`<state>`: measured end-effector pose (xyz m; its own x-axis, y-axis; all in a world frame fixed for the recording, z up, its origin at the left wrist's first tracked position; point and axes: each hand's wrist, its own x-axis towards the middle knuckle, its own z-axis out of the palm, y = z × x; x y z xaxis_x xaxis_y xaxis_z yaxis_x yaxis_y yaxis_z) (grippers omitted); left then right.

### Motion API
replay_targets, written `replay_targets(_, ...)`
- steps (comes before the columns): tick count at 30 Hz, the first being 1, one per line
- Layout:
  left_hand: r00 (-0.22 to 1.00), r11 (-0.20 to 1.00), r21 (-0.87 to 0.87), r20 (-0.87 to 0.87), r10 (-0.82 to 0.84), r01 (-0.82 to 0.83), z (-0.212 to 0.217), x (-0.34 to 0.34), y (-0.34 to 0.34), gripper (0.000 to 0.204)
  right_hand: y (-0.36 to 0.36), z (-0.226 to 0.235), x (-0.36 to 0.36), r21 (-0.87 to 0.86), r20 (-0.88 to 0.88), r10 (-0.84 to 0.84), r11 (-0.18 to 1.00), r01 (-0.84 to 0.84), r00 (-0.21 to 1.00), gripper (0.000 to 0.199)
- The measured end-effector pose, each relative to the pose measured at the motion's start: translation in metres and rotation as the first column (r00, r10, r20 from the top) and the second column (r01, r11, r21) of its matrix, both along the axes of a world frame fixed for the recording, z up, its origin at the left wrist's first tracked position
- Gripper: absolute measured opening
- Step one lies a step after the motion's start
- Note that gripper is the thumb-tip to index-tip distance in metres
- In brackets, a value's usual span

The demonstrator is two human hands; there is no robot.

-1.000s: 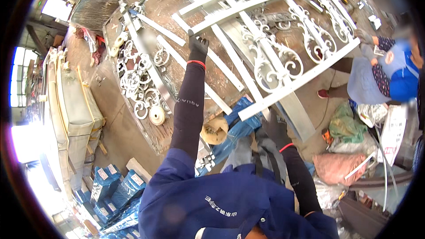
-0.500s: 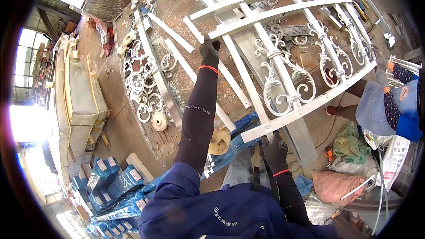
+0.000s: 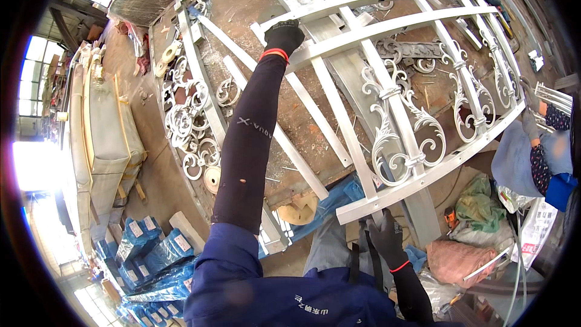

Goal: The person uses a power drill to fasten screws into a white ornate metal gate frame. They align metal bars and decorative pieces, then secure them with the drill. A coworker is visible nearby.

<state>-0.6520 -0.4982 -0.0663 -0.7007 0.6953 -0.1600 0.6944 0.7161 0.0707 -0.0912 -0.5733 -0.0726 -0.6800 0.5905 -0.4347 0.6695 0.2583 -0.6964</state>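
Note:
A white metal railing panel with curved rails, upright bars and leafy scrollwork spans the work table. My left hand, in a black glove, is closed at the panel's left end, over the far rail; its fingertips are partly hidden. Close to my body, my right hand, gloved in black too, grips the panel's near left corner from below the near rail. At the panel's right end a co-worker's gloved hand touches the near rail's corner.
Loose white bars and scroll pieces lie on the brown table. A roll of tape sits by its left edge. Blue-wrapped bundles stand lower left. Sacks and an orange tool lie on the floor at right.
The panel has shifted a little to the right and toward me in the picture. My left hand has moved from the second rail's end to the far rail; my right hand stays by the near corner.

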Motion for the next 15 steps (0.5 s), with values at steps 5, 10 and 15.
replay_targets(5, 0.984, 0.993, -0.088, 0.147, 0.095, -0.083, -0.006, 0.024, 0.022, 0.064, 0.004, -0.008, 0.002, 0.074, -0.016, -0.013, 0.997, 0.014, 1.0, 0.043)
replay_targets(10, 0.983, 0.973, 0.142, -0.002, -0.182, 0.181, -0.041, -0.022, -0.006, 0.06, 0.011, -0.01, 0.008, 0.105, -0.024, -0.004, 0.994, 0.006, 1.0, 0.048)
replay_targets(15, 0.935, 0.869, 0.407, -0.321, -0.153, 0.282, -0.071, -0.02, 0.005, 0.029, 0.026, -0.006, 0.006, 0.004, -0.023, -0.025, 1.0, 0.025, 0.999, 0.064)
